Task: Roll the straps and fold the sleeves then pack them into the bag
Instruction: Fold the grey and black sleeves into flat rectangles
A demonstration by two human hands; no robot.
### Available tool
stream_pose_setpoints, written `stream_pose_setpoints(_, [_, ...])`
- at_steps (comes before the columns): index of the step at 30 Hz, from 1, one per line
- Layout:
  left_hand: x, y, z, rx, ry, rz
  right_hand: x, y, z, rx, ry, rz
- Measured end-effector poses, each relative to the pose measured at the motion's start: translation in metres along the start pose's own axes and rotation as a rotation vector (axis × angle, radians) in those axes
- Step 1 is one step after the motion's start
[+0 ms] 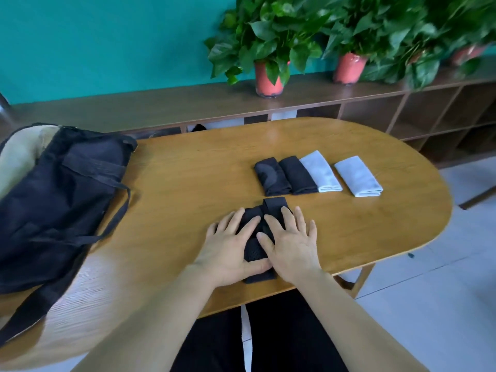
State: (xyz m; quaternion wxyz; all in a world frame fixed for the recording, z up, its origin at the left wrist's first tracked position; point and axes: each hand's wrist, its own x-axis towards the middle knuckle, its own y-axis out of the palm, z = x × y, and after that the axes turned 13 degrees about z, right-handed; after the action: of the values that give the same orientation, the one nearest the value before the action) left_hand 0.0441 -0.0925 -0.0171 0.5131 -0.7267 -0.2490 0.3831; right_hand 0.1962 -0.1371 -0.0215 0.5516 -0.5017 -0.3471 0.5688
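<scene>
Black strap (254, 251) lies at the desk's (193, 173) near edge. The left hand (230, 242) and right hand (291, 244) press it flat with straight fingers, gripping nothing. Beyond sit two black sleeves (285, 175) and two grey sleeves (338, 174), folded. The bag (61, 197) waits at the left edge, so packing looks undone.

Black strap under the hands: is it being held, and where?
Not gripped. The left hand and right hand press flat on the black strap, pinning it to the table.
</scene>
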Motion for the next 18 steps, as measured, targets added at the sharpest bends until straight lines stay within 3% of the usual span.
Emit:
stream_pose_setpoints(7, [0.035,-0.002,-0.052,0.03,0.11,0.003,-0.01,-0.008,-0.056,0.015,0.117,-0.189])
stream_pose_setpoints(18, [0.065,-0.01,-0.071,0.1,0.236,0.03,-0.012,-0.021,-0.083,0.076,0.196,-0.205])
